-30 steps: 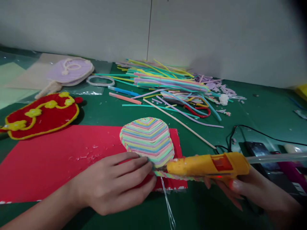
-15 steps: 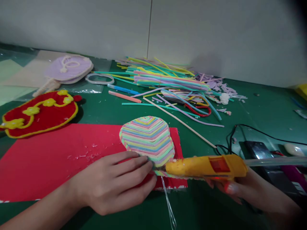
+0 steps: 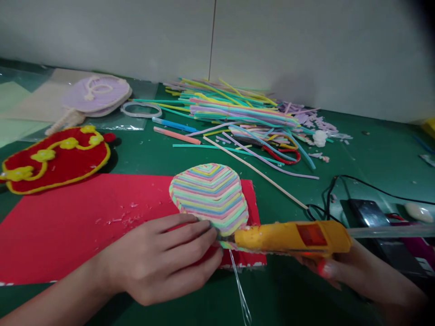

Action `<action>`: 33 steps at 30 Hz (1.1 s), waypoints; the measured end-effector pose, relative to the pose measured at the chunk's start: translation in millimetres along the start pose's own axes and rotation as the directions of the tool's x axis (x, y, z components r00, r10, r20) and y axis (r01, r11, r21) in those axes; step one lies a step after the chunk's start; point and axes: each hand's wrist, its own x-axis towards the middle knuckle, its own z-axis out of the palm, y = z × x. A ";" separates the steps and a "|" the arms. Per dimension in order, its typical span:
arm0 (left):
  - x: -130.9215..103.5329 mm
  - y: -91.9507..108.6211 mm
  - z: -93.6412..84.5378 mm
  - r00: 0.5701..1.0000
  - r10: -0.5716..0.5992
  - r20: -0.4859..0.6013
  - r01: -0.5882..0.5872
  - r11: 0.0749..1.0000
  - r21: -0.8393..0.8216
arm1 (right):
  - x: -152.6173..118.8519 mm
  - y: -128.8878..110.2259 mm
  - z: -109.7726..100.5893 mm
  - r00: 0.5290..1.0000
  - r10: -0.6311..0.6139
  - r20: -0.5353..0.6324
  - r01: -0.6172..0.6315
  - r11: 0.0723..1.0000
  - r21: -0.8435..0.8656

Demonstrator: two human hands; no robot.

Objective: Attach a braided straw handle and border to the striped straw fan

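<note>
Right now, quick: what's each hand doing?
Left hand: touching the lower edge of the oval, pastel-striped panel; grip cannot be told.
Right hand: closed, holding the yellow plastic glue gun.

Yellow glue gun [image 3: 282,237] beside striped oval [image 3: 212,197]

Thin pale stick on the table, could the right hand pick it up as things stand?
Probably not without letting go: the right hand holds the yellow glue gun, though the middle of the thin pale stick lies uncovered.

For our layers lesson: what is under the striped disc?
Red board shows either side of the disc, green table past its top; whatever lies directly beneath is covered.
</note>
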 end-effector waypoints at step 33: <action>0.9 0.7 -0.4 1.000 -0.008 0.011 0.009 1.000 -0.016 | -1.8 1.6 -1.7 0.999 -0.048 -0.012 0.046 0.995 -0.092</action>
